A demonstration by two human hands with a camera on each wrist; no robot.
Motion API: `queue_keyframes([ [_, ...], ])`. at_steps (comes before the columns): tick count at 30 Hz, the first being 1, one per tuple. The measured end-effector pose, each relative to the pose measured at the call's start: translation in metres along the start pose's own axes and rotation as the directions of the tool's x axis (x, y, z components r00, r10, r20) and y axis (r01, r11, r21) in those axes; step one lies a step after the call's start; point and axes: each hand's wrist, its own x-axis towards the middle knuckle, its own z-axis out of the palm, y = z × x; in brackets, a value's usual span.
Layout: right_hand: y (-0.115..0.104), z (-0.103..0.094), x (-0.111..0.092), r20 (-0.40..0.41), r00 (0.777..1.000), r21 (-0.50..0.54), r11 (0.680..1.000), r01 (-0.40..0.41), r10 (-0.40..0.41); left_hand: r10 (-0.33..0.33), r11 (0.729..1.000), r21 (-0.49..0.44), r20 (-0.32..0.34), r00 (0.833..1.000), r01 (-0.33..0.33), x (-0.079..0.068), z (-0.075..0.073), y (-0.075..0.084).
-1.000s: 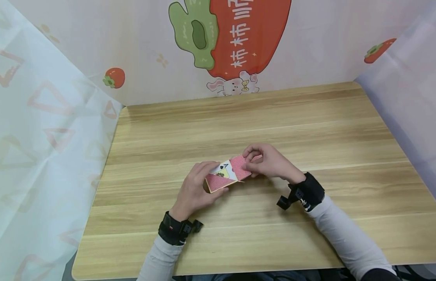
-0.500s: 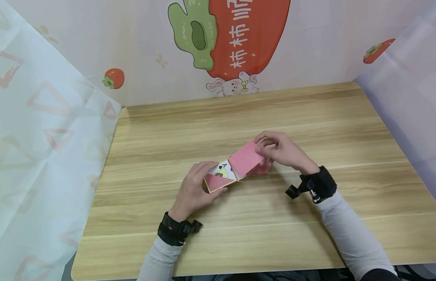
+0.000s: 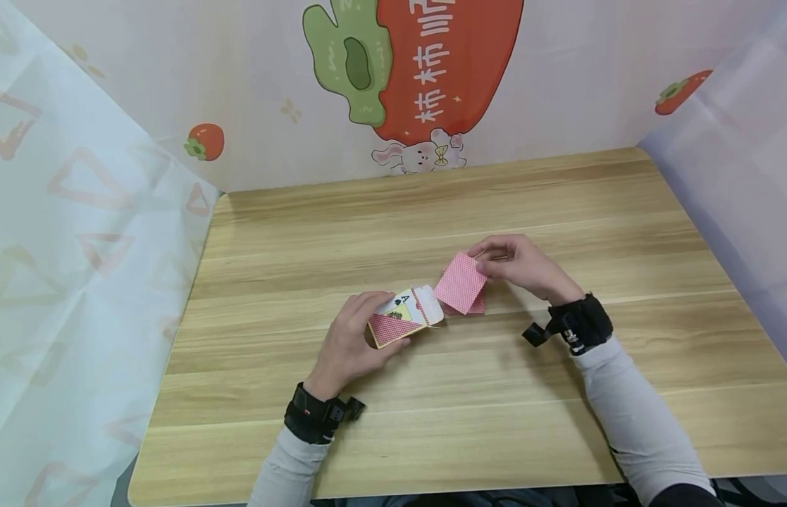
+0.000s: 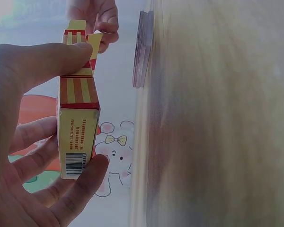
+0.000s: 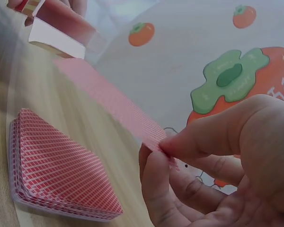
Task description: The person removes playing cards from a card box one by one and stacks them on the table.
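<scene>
My left hand [image 3: 345,348] grips a playing-card box [image 3: 398,318] by its long edges, raised above the table. Its face carries an ace of spades print and a red patterned corner, and the white flap [image 3: 435,304] at its right end stands open. In the left wrist view the thumb lies over the striped side of the box [image 4: 79,137]. Between thumb and fingers, my right hand [image 3: 525,271] pinches a playing card [image 3: 459,283] with a red checked back. A stack of cards [image 5: 61,170] lies on the table beneath it, backs up, partly covered in the head view.
The wood-grain table [image 3: 317,239] spreads around both hands. A printed curtain [image 3: 260,91] hangs along its back edge, and pale curtains [image 3: 742,169] flank both sides. Each wrist wears a black strap with a small camera.
The right hand has moved right, drawing the card away from the open end of the box. The white flap and more of the stack show. The left hand and box have barely moved.
</scene>
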Motion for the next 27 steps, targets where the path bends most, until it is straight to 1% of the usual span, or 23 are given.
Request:
queue_keyframes([
  [6,0.003,-0.002,0.001,0.006,1.000,0.005,1.000,-0.024,0.024,-0.002,1.000,-0.003,0.001,1.000,0.002,0.000,0.000,0.000],
  [10,0.006,0.000,0.003,-0.024,0.998,0.037,0.998,-0.050,0.051,0.001,1.000,-0.004,-0.002,1.000,-0.001,-0.001,0.000,0.000],
  [12,0.008,0.002,0.005,-0.054,0.997,0.036,0.998,-0.058,0.060,0.003,1.000,-0.008,-0.004,1.000,-0.003,-0.001,0.000,0.000],
  [15,0.013,0.005,0.007,-0.092,0.994,0.007,0.998,-0.064,0.064,0.001,1.000,-0.012,-0.003,1.000,-0.001,-0.001,0.000,0.000],
  [20,0.021,0.011,0.011,-0.120,0.991,-0.066,0.995,-0.070,0.062,-0.001,1.000,-0.011,0.002,1.000,0.001,-0.001,0.001,-0.001],
  [27,0.027,0.016,0.014,-0.170,0.985,-0.151,0.987,-0.052,0.026,0.002,1.000,-0.009,-0.001,1.000,-0.002,-0.001,0.001,-0.001],
])
